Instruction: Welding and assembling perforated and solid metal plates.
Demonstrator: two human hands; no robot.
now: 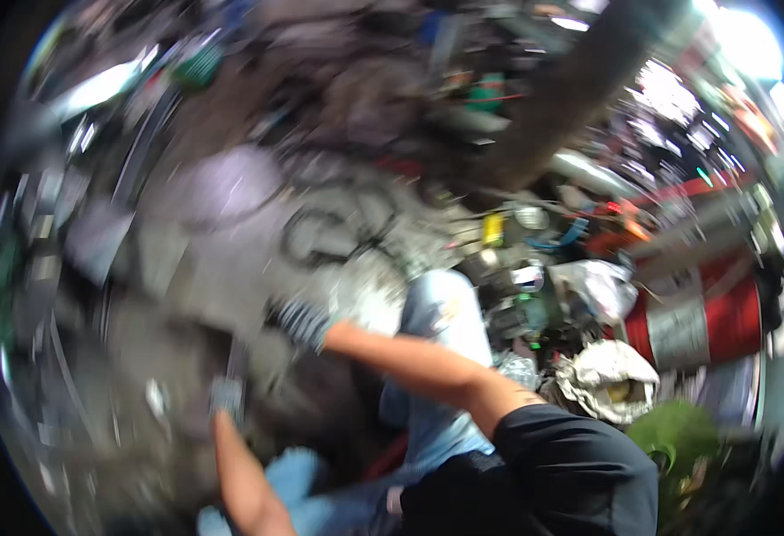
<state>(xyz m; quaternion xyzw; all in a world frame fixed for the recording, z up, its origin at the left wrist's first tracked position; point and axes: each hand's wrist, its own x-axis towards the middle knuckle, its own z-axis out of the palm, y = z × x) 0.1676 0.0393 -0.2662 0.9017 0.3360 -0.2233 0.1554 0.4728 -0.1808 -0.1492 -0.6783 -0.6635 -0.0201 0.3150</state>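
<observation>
Dark strip (pixel 237 355) lies just beyond the left grip (pixel 227 398), whose closure I cannot tell

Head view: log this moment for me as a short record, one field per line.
Left hand: grey glove, at the near end of a narrow dark strip; grip too blurred to tell
Right hand: striped glove, higher in the picture; grip too blurred to tell
Beyond hands: dark loops of cord or tubing
Right side: yellow item, clear plastic bag, white sack, red container
Image: strong motion blur
</observation>
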